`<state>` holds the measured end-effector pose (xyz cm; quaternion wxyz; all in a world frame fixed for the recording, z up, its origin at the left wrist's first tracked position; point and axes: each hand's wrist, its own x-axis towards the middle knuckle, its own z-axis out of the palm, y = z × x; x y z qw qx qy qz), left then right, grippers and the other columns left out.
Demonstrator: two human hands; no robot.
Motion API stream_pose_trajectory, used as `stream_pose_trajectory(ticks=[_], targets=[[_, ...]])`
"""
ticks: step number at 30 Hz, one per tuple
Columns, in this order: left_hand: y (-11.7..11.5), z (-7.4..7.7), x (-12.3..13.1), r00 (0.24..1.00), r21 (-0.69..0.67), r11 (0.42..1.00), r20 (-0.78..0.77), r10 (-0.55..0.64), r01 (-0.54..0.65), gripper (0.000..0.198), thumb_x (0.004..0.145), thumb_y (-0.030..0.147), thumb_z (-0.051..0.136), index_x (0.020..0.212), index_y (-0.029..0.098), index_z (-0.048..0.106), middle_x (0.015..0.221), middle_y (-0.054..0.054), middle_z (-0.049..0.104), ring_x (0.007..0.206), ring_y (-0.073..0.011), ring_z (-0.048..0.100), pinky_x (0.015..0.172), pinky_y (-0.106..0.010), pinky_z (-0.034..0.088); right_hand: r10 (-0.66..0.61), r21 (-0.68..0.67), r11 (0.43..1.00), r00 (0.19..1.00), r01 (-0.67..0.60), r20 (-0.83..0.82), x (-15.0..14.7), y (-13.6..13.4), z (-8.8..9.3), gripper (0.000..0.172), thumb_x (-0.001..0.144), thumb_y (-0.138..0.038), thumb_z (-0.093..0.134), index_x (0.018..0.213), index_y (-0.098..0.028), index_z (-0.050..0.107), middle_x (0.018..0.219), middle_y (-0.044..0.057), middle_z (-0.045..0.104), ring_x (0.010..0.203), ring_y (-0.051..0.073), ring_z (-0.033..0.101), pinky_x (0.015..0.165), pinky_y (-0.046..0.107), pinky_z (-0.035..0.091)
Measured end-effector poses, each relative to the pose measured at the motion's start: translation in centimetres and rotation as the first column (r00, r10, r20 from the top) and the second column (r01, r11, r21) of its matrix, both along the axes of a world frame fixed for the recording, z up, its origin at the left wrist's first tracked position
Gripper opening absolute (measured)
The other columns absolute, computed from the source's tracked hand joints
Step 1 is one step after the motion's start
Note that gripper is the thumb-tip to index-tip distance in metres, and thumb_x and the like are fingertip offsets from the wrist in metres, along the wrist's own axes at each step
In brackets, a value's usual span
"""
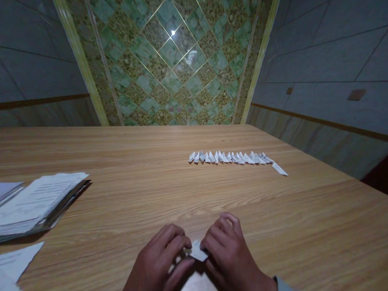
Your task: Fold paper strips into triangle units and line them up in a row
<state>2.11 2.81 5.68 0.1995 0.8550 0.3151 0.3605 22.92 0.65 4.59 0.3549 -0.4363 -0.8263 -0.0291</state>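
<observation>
A small folded piece of paper is pinched between my two hands, low in the middle of the head view. My left hand grips its left side with thumb and fingers. On the other side, my right hand closes on the right edge, its fingers curled and partly hiding the paper. Farther back on the table, a row of small folded paper pieces stands in a line, several of them with pointed tops. At its right end lies a flat paper strip.
The wooden table reaches back toward a green tiled wall panel. A stack of printed sheets lies at the left, with loose paper sheets nearer me. Grey walls stand on both sides.
</observation>
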Motion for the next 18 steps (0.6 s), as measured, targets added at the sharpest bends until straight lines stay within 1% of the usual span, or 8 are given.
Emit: stream_pose_trajectory(ticks=[2, 4, 6, 8, 11, 14, 18], targets=[[-0.4, -0.6, -0.1, 0.994, 0.132, 0.991, -0.107, 0.016, -0.002, 0.017, 0.102, 0.019, 0.052, 0.086, 0.023, 0.056, 0.083, -0.001, 0.061, 0.073, -0.0192, 0.060, 0.063, -0.027, 0.045, -0.007, 0.059, 0.998, 0.996, 0.002, 0.092, -0.1, -0.1, -0.3, 0.018, 0.085, -0.008, 0.066, 0.079, -0.022, 0.056, 0.077, -0.001, 0.062, 0.081, 0.020, 0.052, 0.105, 0.042, 0.028], [-0.7, -1.5, -0.1, 0.979, 0.235, 0.972, -0.191, 0.072, -0.026, 0.022, 0.102, 0.016, 0.048, 0.083, 0.023, 0.054, 0.081, -0.002, 0.060, 0.069, -0.0198, 0.059, 0.059, -0.028, 0.043, -0.002, 0.083, 0.996, 0.987, -0.011, 0.158, -0.2, -0.2, -0.5, 0.020, 0.089, -0.010, 0.066, 0.077, -0.022, 0.055, 0.074, -0.001, 0.062, 0.080, 0.019, 0.052, 0.106, 0.041, 0.027], [-0.9, -2.4, -0.3, 0.963, 0.299, 0.954, -0.246, 0.111, -0.034, 0.025, 0.102, 0.013, 0.045, 0.080, 0.023, 0.053, 0.078, -0.002, 0.060, 0.066, -0.0201, 0.058, 0.057, -0.029, 0.042, 0.019, 0.056, 0.998, 0.977, -0.032, 0.213, -0.2, -0.2, -0.7, 0.021, 0.091, -0.011, 0.067, 0.077, -0.021, 0.055, 0.074, -0.002, 0.062, 0.081, 0.018, 0.053, 0.107, 0.040, 0.025], [-1.1, -3.0, -0.5, 0.950, 0.319, 0.947, -0.287, 0.121, -0.024, 0.026, 0.102, 0.012, 0.043, 0.080, 0.023, 0.054, 0.077, -0.003, 0.061, 0.065, -0.0209, 0.059, 0.056, -0.030, 0.042, 0.047, 0.001, 0.999, 0.965, -0.049, 0.259, -0.2, -0.3, -0.7, 0.019, 0.092, -0.014, 0.068, 0.079, -0.021, 0.056, 0.076, -0.003, 0.063, 0.082, 0.018, 0.054, 0.108, 0.040, 0.023], [-1.2, -3.3, -0.6, 0.935, 0.280, 0.960, -0.338, 0.103, -0.004, 0.022, 0.099, 0.012, 0.048, 0.082, 0.023, 0.057, 0.080, -0.004, 0.065, 0.068, -0.0229, 0.062, 0.058, -0.032, 0.046, 0.098, -0.131, 0.989, 0.952, -0.061, 0.291, 0.1, -0.5, -0.1, 0.016, 0.091, -0.018, 0.072, 0.083, -0.022, 0.059, 0.081, -0.003, 0.066, 0.087, 0.017, 0.055, 0.109, 0.039, 0.022], [-1.2, -3.2, -0.7, 0.931, 0.210, 0.978, -0.357, 0.080, -0.003, 0.017, 0.096, 0.012, 0.056, 0.084, 0.023, 0.059, 0.083, -0.004, 0.067, 0.072, -0.0240, 0.064, 0.062, -0.033, 0.049, 0.129, -0.266, 0.963, 0.950, -0.051, 0.285, 0.4, -0.6, 0.8, 0.016, 0.089, -0.016, 0.074, 0.085, -0.023, 0.060, 0.083, -0.004, 0.067, 0.092, 0.017, 0.056, 0.110, 0.038, 0.021], [-1.4, -2.8, -0.8, 0.929, 0.095, 0.995, -0.363, 0.068, -0.036, 0.015, 0.094, 0.011, 0.059, 0.087, 0.023, 0.062, 0.087, -0.004, 0.068, 0.078, -0.0238, 0.065, 0.067, -0.034, 0.050, 0.176, -0.382, 0.921, 0.956, -0.076, 0.235, 0.8, -0.5, 1.5, 0.012, 0.095, -0.021, 0.070, 0.085, -0.024, 0.063, 0.086, -0.004, 0.068, 0.096, 0.016, 0.056, 0.109, 0.036, 0.022]])
